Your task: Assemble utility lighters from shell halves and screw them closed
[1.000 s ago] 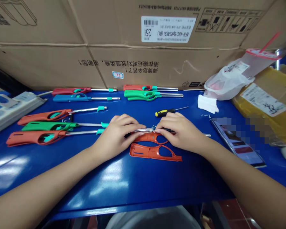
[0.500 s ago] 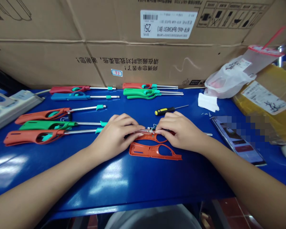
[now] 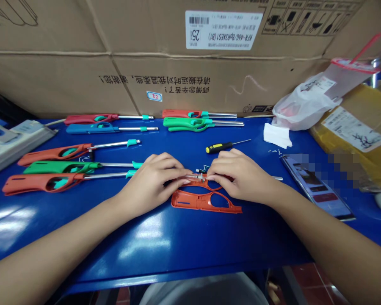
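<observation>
My left hand is closed in a pinch on a small clear fuel tank from a stick lighter. The tank lies over an orange lighter shell half. My right hand has its fingertips pinched together at the tank's valve end; what they hold is hidden. A metal tube end sticks out beyond the right hand. Behind the tank, thin wires and a small dark part show. Nearer to me, a second orange shell half lies with its inner side up.
Several stick lighters lie at the left, others along the cardboard box. A yellow-black screwdriver lies behind my hands. At right are a phone, folded tissue, bagged cup and parcel. A power strip stands left.
The clear tank has shifted slightly, and more of it shows between my fingertips. The wires behind it have moved a little. Both hands stay nearly in place.
</observation>
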The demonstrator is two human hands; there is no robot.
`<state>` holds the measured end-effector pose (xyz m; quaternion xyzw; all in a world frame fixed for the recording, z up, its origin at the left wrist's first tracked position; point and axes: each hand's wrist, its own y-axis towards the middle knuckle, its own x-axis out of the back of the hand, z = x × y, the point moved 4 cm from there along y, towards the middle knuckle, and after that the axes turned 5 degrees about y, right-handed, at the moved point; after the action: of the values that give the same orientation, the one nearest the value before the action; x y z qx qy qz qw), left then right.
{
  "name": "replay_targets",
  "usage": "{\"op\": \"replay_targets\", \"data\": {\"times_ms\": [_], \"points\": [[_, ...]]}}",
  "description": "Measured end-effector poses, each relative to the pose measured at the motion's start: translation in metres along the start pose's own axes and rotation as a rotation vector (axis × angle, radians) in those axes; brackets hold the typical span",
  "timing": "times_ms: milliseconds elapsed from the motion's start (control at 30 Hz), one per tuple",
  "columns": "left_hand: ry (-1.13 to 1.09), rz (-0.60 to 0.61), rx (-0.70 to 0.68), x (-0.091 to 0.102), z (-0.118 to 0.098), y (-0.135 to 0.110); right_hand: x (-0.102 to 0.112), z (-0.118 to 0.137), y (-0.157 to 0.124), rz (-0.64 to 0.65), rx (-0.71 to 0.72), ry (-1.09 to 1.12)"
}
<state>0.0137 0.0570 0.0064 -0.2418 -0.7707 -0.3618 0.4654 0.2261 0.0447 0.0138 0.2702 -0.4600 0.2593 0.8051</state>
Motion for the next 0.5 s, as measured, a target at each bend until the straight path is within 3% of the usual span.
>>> {"op": "replay_targets", "data": {"times_ms": [267, 400, 500], "points": [[-0.07, -0.126, 0.079, 0.014, 0.013, 0.002, 0.01, -0.009, -0.003, -0.081, -0.01, 0.009], [-0.062, -0.129, 0.157, 0.01, 0.016, 0.002, 0.006, -0.002, -0.002, -0.018, 0.016, -0.001], [-0.068, -0.12, 0.185, 0.004, 0.02, 0.002, 0.006, -0.002, -0.002, -0.048, -0.032, -0.057]]}}
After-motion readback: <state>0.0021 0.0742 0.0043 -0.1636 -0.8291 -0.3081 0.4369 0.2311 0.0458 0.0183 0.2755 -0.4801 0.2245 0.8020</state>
